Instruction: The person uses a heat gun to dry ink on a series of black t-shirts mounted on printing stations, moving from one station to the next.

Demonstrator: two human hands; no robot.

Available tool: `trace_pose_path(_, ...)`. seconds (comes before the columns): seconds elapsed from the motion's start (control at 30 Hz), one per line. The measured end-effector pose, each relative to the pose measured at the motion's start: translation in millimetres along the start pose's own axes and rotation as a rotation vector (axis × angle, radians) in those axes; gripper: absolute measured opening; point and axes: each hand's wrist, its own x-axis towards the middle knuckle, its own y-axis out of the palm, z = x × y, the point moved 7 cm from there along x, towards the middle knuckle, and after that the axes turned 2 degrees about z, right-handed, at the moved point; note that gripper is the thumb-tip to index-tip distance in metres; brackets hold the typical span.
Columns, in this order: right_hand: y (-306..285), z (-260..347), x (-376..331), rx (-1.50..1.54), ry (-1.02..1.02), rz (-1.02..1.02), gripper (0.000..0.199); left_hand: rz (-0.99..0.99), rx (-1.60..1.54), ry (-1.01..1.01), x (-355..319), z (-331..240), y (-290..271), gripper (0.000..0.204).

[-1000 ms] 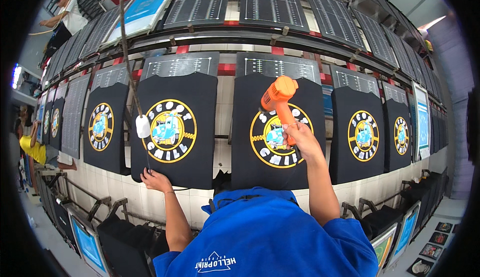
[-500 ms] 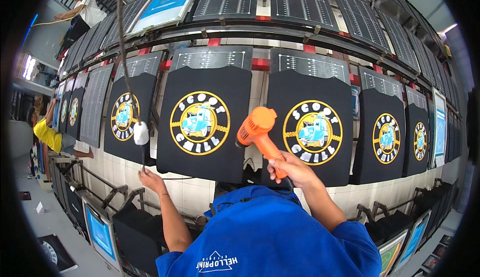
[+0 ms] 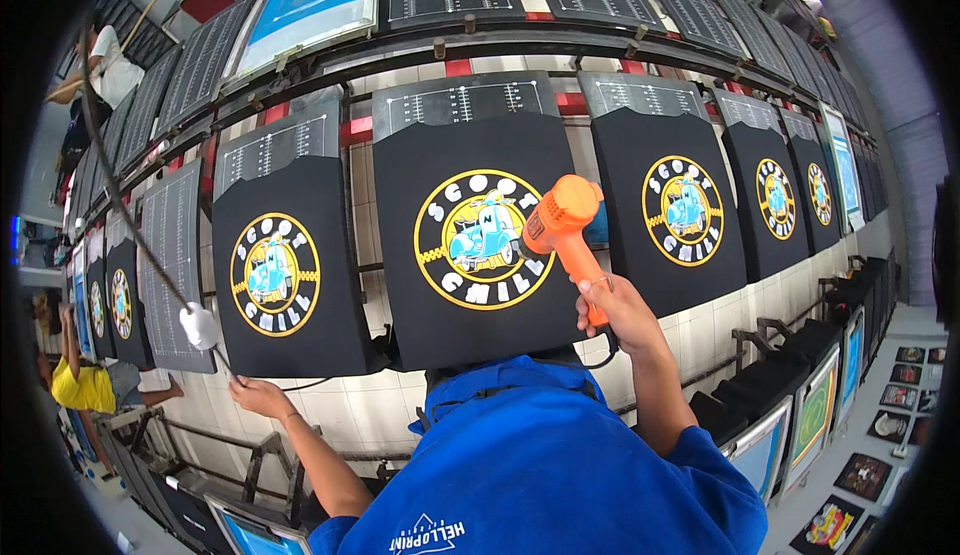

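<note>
My right hand [image 3: 622,313] is closed round the handle of an orange heat gun [image 3: 565,217]. Its dark nozzle points left, over the right part of the round scooter print [image 3: 485,240] on a black T-shirt [image 3: 410,325]. The shirt lies spread on a dark board [image 3: 450,107] with white markings. Off to the left, my left hand [image 3: 262,397] pinches a dark cord [image 3: 140,230] just below a white wrapped lump [image 3: 200,327]. Beside that hand lies another black T-shirt [image 3: 335,340] with the same print.
More printed shirts lie on boards to the right, including a nearby one [image 3: 665,270]. A dark metal rail [image 3: 400,63] runs behind them. Framed screens [image 3: 310,5] stand at the far side and lower right. A person in yellow [image 3: 80,383] is at far left.
The heat gun has moved left along the row, from between two shirts to over one's print. My left hand and the cord have also shifted left. The view has turned.
</note>
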Motion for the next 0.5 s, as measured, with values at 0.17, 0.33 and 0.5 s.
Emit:
trace_pose_path(0.17,19.0,-0.2,5.4,-0.095,-0.016,-0.065,0.028,0.179,0.113,-0.145,-19.9,3.5,66.9,0.036)
trace_pose_path(0.33,25.0,-1.5,-10.6,-0.074,0.059,-0.047,0.027,0.143,0.042,-0.246,-29.8,16.9,91.9,0.034)
trace_pose_path(0.5,16.9,-7.5,-7.0,-0.085,0.017,-0.081,0.026,0.133,0.049,-0.264,-30.2,1.5,86.9,0.035)
